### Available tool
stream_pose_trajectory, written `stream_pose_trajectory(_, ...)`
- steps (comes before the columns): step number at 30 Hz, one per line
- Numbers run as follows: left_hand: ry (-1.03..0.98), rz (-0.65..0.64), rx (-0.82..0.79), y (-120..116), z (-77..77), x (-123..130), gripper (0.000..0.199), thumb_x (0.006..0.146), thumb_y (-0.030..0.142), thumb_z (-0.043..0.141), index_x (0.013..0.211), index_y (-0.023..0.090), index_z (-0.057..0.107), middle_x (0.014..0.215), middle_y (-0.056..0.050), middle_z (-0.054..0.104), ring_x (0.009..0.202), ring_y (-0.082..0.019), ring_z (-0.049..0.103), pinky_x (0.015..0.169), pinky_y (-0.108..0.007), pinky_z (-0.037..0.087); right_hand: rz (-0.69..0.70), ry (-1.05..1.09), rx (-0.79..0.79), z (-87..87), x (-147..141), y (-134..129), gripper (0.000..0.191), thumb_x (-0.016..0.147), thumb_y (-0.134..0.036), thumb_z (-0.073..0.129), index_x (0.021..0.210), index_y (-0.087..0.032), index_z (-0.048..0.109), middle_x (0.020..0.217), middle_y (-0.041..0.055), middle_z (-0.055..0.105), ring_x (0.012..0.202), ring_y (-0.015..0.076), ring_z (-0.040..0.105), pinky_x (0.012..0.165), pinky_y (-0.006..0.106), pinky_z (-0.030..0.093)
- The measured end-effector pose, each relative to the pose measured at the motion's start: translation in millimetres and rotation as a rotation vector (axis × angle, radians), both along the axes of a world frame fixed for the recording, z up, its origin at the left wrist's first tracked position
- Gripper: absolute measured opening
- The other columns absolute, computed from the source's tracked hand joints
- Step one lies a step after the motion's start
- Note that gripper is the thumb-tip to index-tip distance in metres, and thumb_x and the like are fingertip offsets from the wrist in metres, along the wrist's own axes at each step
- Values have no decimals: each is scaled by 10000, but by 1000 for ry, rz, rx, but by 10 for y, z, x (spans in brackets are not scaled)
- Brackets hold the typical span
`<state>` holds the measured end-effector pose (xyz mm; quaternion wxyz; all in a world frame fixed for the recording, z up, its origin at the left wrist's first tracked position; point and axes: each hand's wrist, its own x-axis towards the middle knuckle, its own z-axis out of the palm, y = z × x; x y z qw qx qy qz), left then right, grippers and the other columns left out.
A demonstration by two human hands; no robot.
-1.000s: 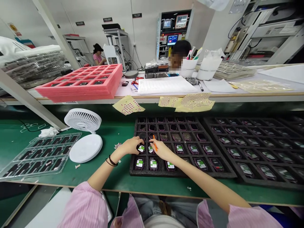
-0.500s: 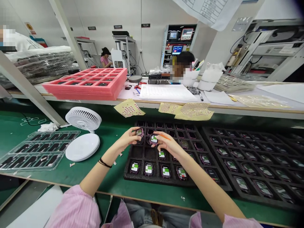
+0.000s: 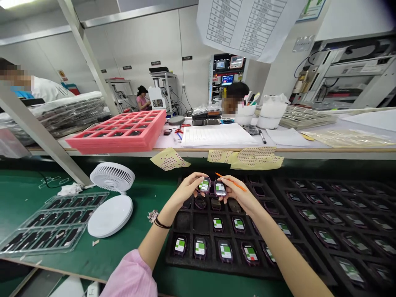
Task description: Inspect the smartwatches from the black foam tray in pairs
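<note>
Over the black foam tray (image 3: 173,260), both hands hold watches close together, side by side. My left hand (image 3: 187,189) is closed on a purple-rimmed smartwatch case (image 3: 204,185) whose screen shows green and white blocks. A similar smartwatch case (image 3: 220,189) is gripped by the fingers of my right hand (image 3: 239,194). A thin orange stick (image 3: 239,185) lies across the back of the right hand, seemingly tucked into it. Below them, tray pockets hold several more watch cases, some lit like this one (image 3: 180,245), others dark. Two pockets at the tray's left have no watch.
Further black tray (image 3: 328,239) with watches on the right. On the left are a white fan (image 3: 110,215) and a clear tray of black parts (image 3: 71,243). A shelf edge (image 3: 198,153) crosses ahead, bearing a pink foam tray (image 3: 120,144) and papers. Other people work beyond.
My left hand has moved right, bringing its watch beside the one in my right hand. Its screen now shows green and white. The view has tilted upward.
</note>
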<state>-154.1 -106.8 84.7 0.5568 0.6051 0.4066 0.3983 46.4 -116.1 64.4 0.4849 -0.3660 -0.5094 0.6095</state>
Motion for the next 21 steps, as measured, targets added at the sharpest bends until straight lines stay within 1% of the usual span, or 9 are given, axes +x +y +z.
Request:
stream_pose_trajectory(3, 25, 14, 16, 35, -53, 16, 339, 832, 420, 585, 1086, 196, 593, 881, -34, 662, 561, -95, 619, 408, -163, 352, 55, 14, 25, 58, 49, -32, 285, 780, -387, 680, 978, -191, 620, 789, 31, 674, 620, 181, 686, 490, 268, 519)
stream_pose_trajectory(5, 29, 4, 26, 30, -57, 22, 372, 817, 426, 606, 1101, 189, 575, 915, -46, 663, 571, -95, 621, 410, -161, 354, 61, 8, 56, 83, 75, -43, 288, 771, -354, 692, 1003, -198, 623, 860, 41, 673, 655, 180, 692, 511, 269, 523)
stream_pose_trajectory(7, 34, -12, 34, 16, -46, 28, 399, 808, 430, 620, 1112, 178, 560, 955, -61, 659, 599, -95, 625, 420, -157, 360, 50, -8, 76, 86, 88, -39, 299, 763, -339, 695, 1017, -200, 620, 885, 45, 671, 653, 175, 692, 511, 266, 521)
stream_pose_trajectory(12, 18, -7, 54, -5, -39, 59, 446, 774, 444, 654, 1102, 164, 541, 997, -71, 645, 578, -77, 604, 407, -150, 345, 37, -41, 88, 52, 82, -20, 309, 754, -318, 703, 1018, -193, 603, 897, 40, 663, 629, 167, 693, 491, 250, 508)
stream_pose_trajectory(18, -1, 13, 67, -18, -52, 93, 394, 765, 393, 681, 1050, 160, 542, 920, -40, 639, 569, -65, 579, 419, -146, 353, 37, -54, 101, 63, 53, -53, 274, 803, -360, 651, 1015, -194, 601, 793, 16, 647, 621, 165, 678, 496, 255, 501)
stream_pose_trajectory(21, -9, 18, 69, -11, -74, 97, 402, 794, 447, 633, 1062, 159, 547, 862, -27, 626, 541, -72, 584, 398, -149, 339, 6, -85, 109, 70, 45, -61, 280, 782, -369, 670, 990, -194, 602, 796, 14, 646, 600, 156, 668, 470, 241, 481)
